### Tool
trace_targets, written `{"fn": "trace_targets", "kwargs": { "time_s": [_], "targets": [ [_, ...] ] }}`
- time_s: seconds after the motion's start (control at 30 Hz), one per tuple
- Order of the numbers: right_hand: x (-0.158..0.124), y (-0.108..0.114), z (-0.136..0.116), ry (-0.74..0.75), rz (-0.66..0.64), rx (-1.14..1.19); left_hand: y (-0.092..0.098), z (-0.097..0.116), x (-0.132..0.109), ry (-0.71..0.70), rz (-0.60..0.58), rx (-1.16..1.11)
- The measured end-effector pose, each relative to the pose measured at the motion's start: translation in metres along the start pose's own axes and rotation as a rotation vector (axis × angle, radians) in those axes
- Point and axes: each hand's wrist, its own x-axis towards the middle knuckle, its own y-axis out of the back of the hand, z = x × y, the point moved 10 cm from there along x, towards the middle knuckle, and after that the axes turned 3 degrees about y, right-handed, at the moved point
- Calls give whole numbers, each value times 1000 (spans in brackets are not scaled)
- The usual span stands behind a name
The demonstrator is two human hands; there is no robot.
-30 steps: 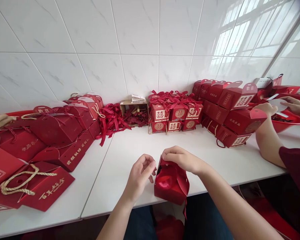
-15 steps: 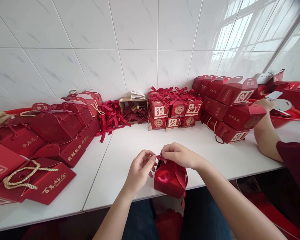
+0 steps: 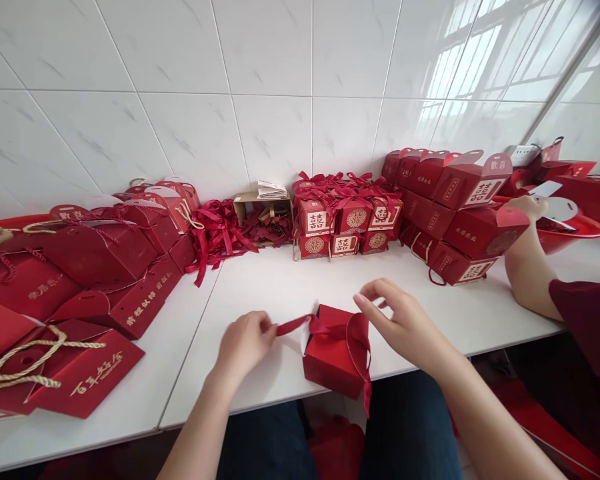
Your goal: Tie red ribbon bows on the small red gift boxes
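A small red gift box [image 3: 330,360] sits at the near edge of the white table [image 3: 280,293], with a red satin ribbon [image 3: 293,325] threaded across its top. My left hand [image 3: 244,343] is closed on the ribbon's left end, which is stretched out to the left of the box. My right hand [image 3: 405,323] hovers just right of the box by the ribbon loop [image 3: 359,333]; its fingers are curled and partly spread, and I cannot make out whether they pinch the ribbon.
Larger red bags with rope handles [image 3: 80,280] lie piled at the left. Loose red ribbons [image 3: 220,233] and a cardboard box [image 3: 260,207] sit by the tiled wall. Stacked small ribboned boxes [image 3: 347,223] and bigger red boxes [image 3: 455,207] stand behind. Another person's arm [image 3: 527,260] rests at right near a red basin [image 3: 575,233].
My left hand has pulled the ribbon end out to the left, away from the box. My right hand has come off the box top and moved right. The box now sits flatter.
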Motion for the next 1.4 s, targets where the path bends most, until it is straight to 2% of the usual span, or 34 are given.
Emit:
{"fn": "trace_targets", "kwargs": {
  "time_s": [0.07,0.1,0.13,0.2,0.23,0.3,0.37,0.4,0.47,0.57,0.63,0.73,0.8,0.9,1.03,1.07,1.13,1.2,1.23,1.27,1.3,1.33,1.4],
  "targets": [
    [-18,0,17,-84,-60,-11,15,-25,3,89,104,139],
    [-26,-4,25,-120,-105,-4,22,-30,4,103,156,146],
    [-33,-9,32,-148,-151,14,27,-29,4,86,202,122],
    [-42,-21,41,-174,-222,73,28,-9,4,-27,219,-75],
    [-44,-27,43,-172,-238,111,23,6,3,-102,174,-234],
    [-43,-36,45,-159,-242,193,4,39,-2,-206,-9,-562],
    [-39,-44,48,-164,-234,273,-18,63,-9,-210,-196,-743],
    [-37,-48,49,-178,-233,315,-26,70,-13,-194,-245,-779],
    [-33,-55,53,-214,-248,406,-35,73,-20,-163,-252,-780],
    [-28,-65,55,-226,-308,552,-37,63,-29,-134,-207,-736],
    [-24,-68,55,-215,-348,654,-37,57,-33,-125,-242,-720],
    [-18,-68,57,-236,-390,805,-30,53,-35,-126,-297,-691],
    [-14,-64,59,-254,-405,834,-22,48,-33,-111,-287,-660],
    [-9,-56,64,-258,-392,709,-14,43,-27,-79,-278,-642],
    [-6,-50,70,-208,-320,479,-25,39,-21,-74,-348,-636],
    [-7,-49,72,-197,-295,443,-27,37,-20,-81,-334,-635],
    [-10,-40,76,-169,-168,363,-18,26,-18,-94,-171,-616],
    [-19,-15,76,-122,76,245,5,11,-25,-87,119,-550],
    [-27,-3,74,-102,185,184,14,5,-34,-84,227,-508],
    [-36,3,70,-92,241,141,18,3,-43,-88,270,-468],
    [-44,3,68,-98,230,122,15,4,-51,-100,241,-436],
    [-51,-6,66,-117,154,123,7,8,-58,-116,156,-411],
    [-64,-33,64,-179,-75,158,-15,17,-73,-148,-71,-372]
  ]
}}
